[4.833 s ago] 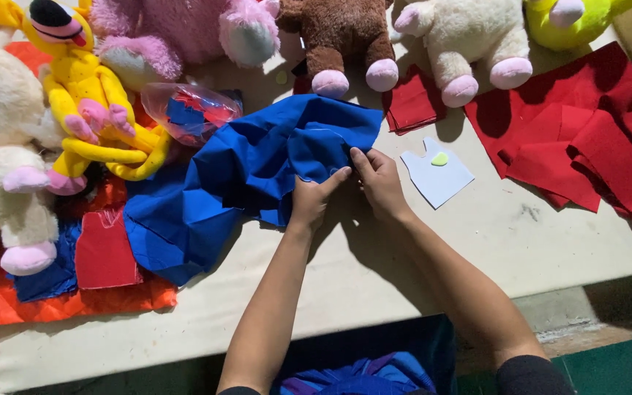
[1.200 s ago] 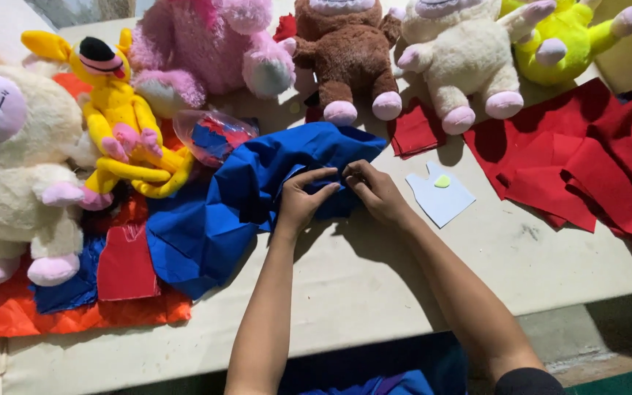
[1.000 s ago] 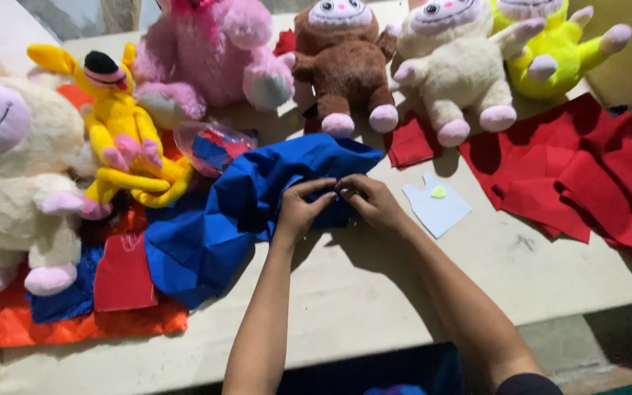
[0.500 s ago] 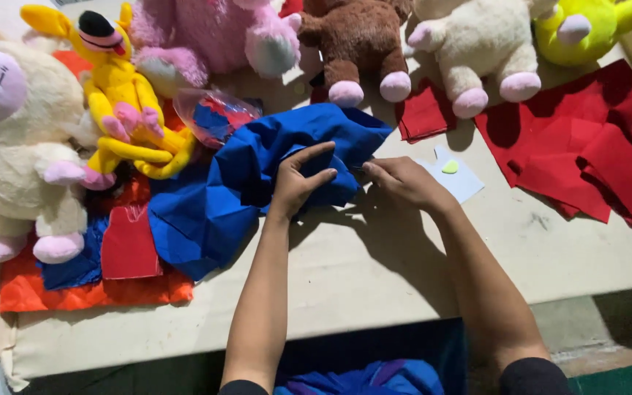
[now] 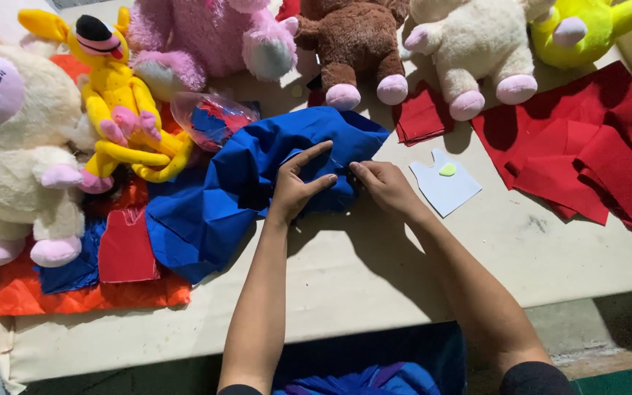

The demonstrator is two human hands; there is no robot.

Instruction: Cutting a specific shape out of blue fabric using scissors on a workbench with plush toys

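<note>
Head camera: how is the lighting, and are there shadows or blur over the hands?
Head view: bright, even light; both hands, left and right, look sharp on the blue cloth; soft arm shadows fall on the table; bottom edge goes dark.

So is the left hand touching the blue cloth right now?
Touching. The head view shows the left hand lying flat on the blue cloth, fingers spread over its folds with no gap beneath.
</note>
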